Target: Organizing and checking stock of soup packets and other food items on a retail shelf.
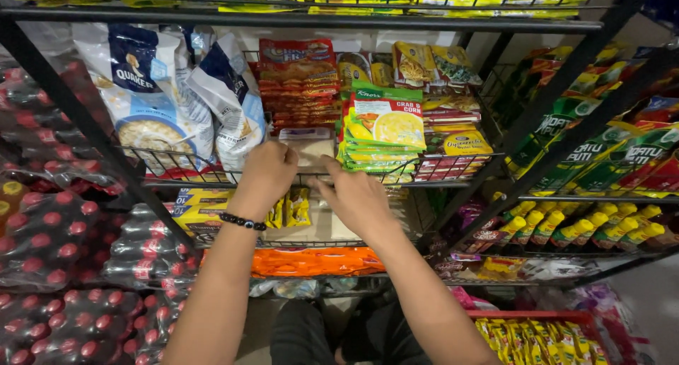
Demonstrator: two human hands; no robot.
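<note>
At the wire shelf's [453, 168] front edge, glossy plastic oat bags [152, 89] already stand left. The left hand [265, 172] and right hand [353, 193] both close on a flat pale cardboard box [309, 147], half seated mid-shelf; stacked soup sachets [382, 128] fill the right.

Black wire shelf [453, 168] is packed: white oat bags [152, 89] on the left, a red packet stack [300, 82] mid, green soup packets [378, 128] beside it. Lower shelf [311, 243] has yellow boxes [198, 206] and small yellow packets [293, 208].
</note>
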